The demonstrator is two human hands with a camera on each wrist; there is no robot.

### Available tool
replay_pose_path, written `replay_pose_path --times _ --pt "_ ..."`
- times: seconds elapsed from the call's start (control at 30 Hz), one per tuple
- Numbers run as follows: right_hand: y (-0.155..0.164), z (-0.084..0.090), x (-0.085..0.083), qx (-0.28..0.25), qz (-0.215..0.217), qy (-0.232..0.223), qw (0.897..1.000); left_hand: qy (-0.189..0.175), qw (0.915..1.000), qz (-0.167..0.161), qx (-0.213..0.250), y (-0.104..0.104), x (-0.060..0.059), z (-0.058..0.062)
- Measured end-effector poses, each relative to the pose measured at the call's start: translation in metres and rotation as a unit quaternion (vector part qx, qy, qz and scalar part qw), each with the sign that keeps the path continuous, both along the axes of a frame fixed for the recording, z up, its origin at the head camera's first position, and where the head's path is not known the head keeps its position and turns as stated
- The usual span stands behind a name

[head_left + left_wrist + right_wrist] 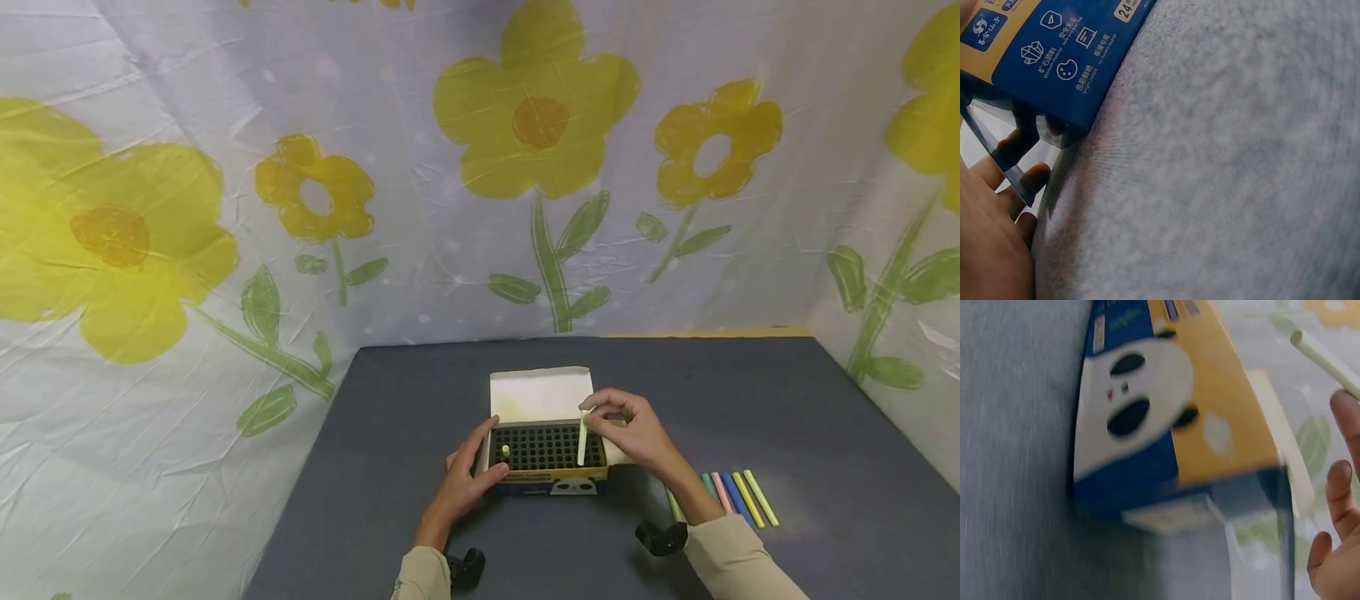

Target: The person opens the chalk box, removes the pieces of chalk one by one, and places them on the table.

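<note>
A chalk box [542,483] with a panda on its blue and yellow front lies in the middle of the dark table, its white lid [540,396] raised at the back. Inside is a black grid of holes, with one pale yellow chalk [506,451] poking up near the left end. My left hand [461,487] grips that end, thumb at the front corner and fingers toward the back. Between thumb and fingers my right hand [633,433] pinches a white chalk stick [582,442], held upright with its lower end over the right side of the grid.
To the right, partly behind my right forearm, several chalk sticks lie side by side, among them a blue chalk [737,498] and a yellow chalk [748,500]. A flower-printed curtain [442,275] rises behind the table [360,467]. Black devices sit at both wrists.
</note>
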State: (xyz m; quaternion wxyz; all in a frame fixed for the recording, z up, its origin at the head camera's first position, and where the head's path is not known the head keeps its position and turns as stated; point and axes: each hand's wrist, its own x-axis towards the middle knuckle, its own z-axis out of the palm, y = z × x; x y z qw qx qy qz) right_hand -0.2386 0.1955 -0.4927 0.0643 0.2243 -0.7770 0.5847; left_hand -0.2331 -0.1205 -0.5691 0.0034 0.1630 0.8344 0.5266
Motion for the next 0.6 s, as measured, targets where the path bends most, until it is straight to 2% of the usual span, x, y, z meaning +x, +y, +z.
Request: replay_pose_path --times 0.27,0.43,0.6 --pt "0.046 -0.005 0.010 0.030 -0.023 -0.019 0.999 0.003 1.0000 -0.002 0.000 0.001 -0.002 -0.001" --pt "0.072 -0.008 0.018 0.067 -0.046 -0.019 0.997 0.005 1.0000 -0.001 0.002 0.001 -0.001 -0.001" --pt "0.096 -0.012 0.027 0.097 -0.069 -0.050 0.992 0.002 1.0000 -0.002 0.005 0.001 -0.001 -0.003"
